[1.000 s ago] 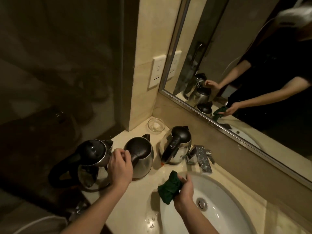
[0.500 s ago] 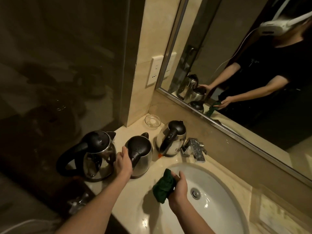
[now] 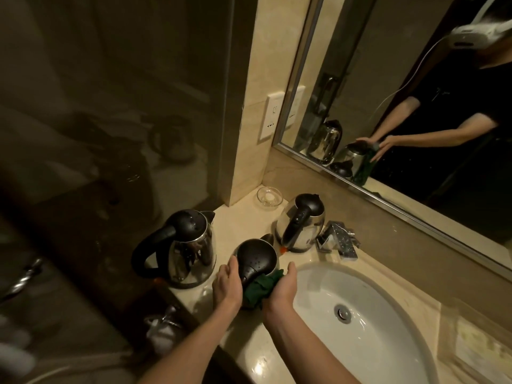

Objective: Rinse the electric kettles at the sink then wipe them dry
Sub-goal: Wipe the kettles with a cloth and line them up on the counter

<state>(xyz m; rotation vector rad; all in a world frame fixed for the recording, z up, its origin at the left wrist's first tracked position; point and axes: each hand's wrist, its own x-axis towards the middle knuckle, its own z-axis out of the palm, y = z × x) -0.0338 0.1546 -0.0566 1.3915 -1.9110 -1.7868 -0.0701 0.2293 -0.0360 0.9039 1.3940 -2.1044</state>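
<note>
Lower body of mid kettle (image 3: pixel 256 260) hidden behind green cloth (image 3: pixel 260 286); sink (image 3: pixel 393 356) cut off btm-right.

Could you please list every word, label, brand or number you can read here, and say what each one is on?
No text is readable.
White wall socket plate: marks too small to read.
Black handle of the steel kettle by the faucet: small marks, blurred.
Yellowish sheet at the counter's right end: pattern blurred.
</note>
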